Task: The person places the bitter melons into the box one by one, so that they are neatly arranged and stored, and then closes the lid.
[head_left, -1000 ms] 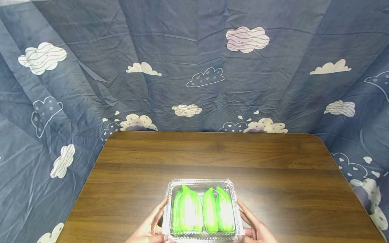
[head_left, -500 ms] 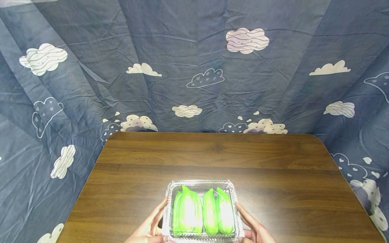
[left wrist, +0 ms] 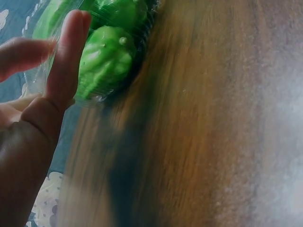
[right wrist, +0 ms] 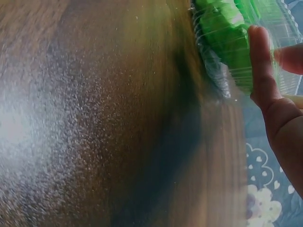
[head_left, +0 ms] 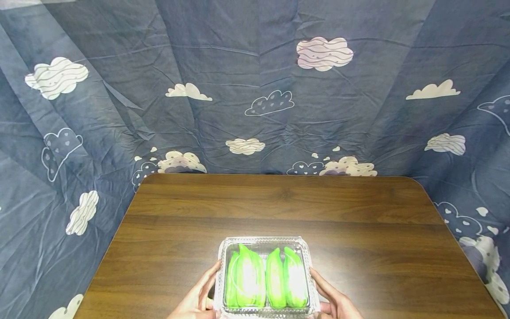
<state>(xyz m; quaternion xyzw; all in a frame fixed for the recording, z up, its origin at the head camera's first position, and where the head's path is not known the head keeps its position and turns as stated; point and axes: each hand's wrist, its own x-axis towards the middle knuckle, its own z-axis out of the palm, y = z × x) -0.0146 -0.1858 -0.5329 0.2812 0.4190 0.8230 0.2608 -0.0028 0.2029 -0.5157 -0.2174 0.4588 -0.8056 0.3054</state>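
Observation:
A clear plastic clamshell box [head_left: 263, 240] sits at the front middle of the table, its lid down. Through the lid show several long, pointed green pieces [head_left: 275, 277], like vegetables or fruit, glaring white where light hits them. My left hand [head_left: 196, 296] grips the box's left side, thumb at the near corner and fingers along the edge. On the opposite side my right hand [head_left: 336, 297] grips it the same way. Close up in the left wrist view, a green piece [left wrist: 106, 61] looks lumpy behind the plastic. The right wrist view shows the box's ribbed wall [right wrist: 222, 75].
The brown wood-grain table [head_left: 287, 204] has rounded far corners. Behind it and along both sides hangs a dark blue curtain [head_left: 223, 115] with a cloud print. A bright light reflection lies on the tabletop right of the box.

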